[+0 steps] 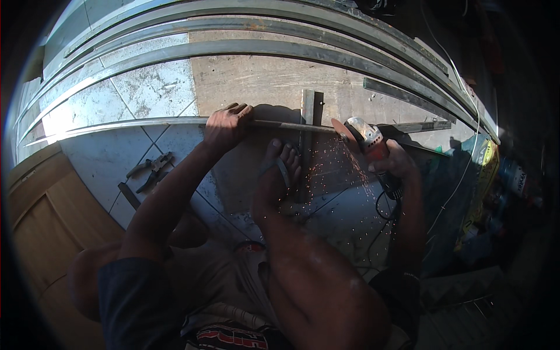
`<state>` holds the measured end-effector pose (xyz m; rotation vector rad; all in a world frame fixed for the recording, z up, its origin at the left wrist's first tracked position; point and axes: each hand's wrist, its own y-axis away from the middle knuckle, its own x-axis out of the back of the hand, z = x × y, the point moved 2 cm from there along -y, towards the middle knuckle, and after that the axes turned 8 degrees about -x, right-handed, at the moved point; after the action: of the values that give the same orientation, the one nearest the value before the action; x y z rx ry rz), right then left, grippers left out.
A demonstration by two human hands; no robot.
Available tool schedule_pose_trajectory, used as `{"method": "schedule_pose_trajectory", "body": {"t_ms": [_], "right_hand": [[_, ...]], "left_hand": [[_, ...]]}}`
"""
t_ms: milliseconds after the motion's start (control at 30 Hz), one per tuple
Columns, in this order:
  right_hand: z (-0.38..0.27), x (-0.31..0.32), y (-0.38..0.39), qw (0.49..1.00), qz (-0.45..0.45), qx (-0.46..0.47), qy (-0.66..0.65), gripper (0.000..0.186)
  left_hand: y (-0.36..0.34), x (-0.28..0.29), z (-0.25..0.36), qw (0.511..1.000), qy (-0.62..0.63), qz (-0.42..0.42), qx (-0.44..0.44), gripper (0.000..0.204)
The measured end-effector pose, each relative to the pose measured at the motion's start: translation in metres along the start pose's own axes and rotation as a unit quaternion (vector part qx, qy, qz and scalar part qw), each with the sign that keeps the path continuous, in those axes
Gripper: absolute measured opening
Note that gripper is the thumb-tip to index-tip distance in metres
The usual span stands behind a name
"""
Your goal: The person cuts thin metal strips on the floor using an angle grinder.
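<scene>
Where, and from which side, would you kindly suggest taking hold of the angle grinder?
I'd probably take the angle grinder by its red body, from the right, where the right hand holds it: the sparking disc is at its left end.

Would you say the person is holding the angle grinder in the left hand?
No, the right hand grips the angle grinder, while the left hand holds the long metal bar.
</scene>
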<state>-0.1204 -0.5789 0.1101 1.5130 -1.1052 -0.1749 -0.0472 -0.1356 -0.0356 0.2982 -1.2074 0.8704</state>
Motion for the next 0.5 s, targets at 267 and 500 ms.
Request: {"method": "schedule_pose_trajectory", "body": {"t_ms": [267,500], "right_hand": [[-0.002,0.002,0.003,1.0,0.01,-0.02,0.01,0.073],[0.002,0.0,-0.001,0.998,0.025,-0.02,0.051,0.071]], "left_hand": [[-0.001,0.002,0.001,1.0,0.017,-0.003,0.008,0.057],[-0.002,0.005,0.0,1.0,-0.004,0.023,-0.013,0.055]]}}
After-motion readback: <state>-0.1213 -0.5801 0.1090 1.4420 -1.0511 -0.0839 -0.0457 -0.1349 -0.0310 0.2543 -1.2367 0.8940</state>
